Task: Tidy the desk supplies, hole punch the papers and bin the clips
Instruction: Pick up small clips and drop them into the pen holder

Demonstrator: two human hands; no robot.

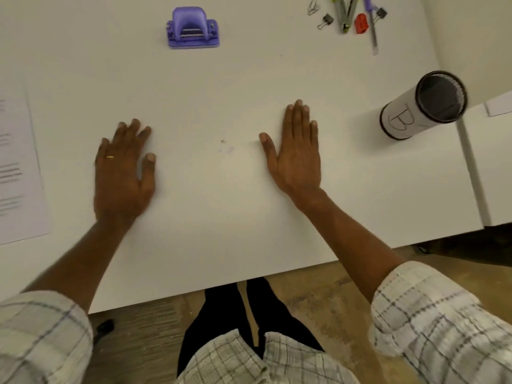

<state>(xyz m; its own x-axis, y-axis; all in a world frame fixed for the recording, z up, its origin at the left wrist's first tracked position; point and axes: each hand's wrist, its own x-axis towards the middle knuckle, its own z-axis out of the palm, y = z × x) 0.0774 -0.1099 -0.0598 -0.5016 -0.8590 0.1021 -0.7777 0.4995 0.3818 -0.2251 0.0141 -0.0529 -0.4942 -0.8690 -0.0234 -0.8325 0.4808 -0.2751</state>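
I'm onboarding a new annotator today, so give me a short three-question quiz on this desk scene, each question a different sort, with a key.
1. True or false: the left hand and right hand rest on the white desk, holding nothing.
2. Which letter is drawn on the mesh pen cup? A) A B) B C) D
3. Fill in: the binder clips lie to the ___ of the purple hole punch.
Key: 1 true; 2 B; 3 right.
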